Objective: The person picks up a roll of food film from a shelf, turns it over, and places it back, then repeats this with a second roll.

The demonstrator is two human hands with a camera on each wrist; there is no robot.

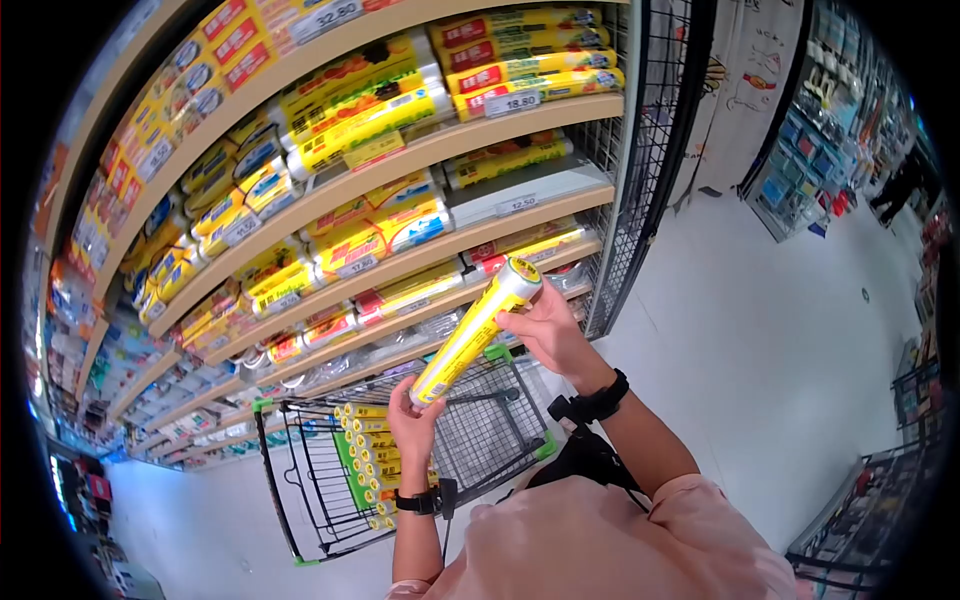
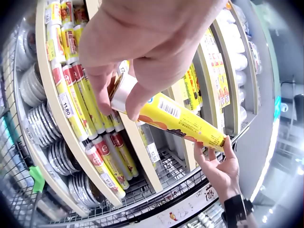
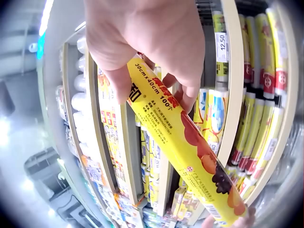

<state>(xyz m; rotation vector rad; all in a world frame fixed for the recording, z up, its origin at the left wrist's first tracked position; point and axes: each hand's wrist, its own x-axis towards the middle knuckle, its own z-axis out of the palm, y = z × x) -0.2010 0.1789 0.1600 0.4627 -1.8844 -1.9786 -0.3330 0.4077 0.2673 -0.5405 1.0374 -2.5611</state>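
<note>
Two hands hold one yellow roll (image 1: 472,333) before the shelves (image 1: 440,148). Much is hidden. In the right wrist view the near fingers (image 3: 118,80) cover the roll's top end, and the bottom edge of the frame cuts off its other end, where only a sliver of the second hand shows. In the left wrist view a hand fills the top of the frame and covers part of a white-banded end; the far end sits in small, distant fingertips (image 2: 228,149) at lower right. Most price tags (image 1: 512,103) are too small to read. The cart (image 1: 290,480), at lower centre of the head view, is partly behind the left forearm.

The roll sits at the centre of the head view, above the cart. Its long axis runs on a diagonal: the cap (image 1: 520,272) points to the upper right, the other end to the lower left.

The left hand (image 1: 415,420) is below the roll, fingers curled round the lower end. The right hand (image 1: 548,328), on the right of the roll, wraps it just under the cap. Both grips are closed tight on it.
</note>
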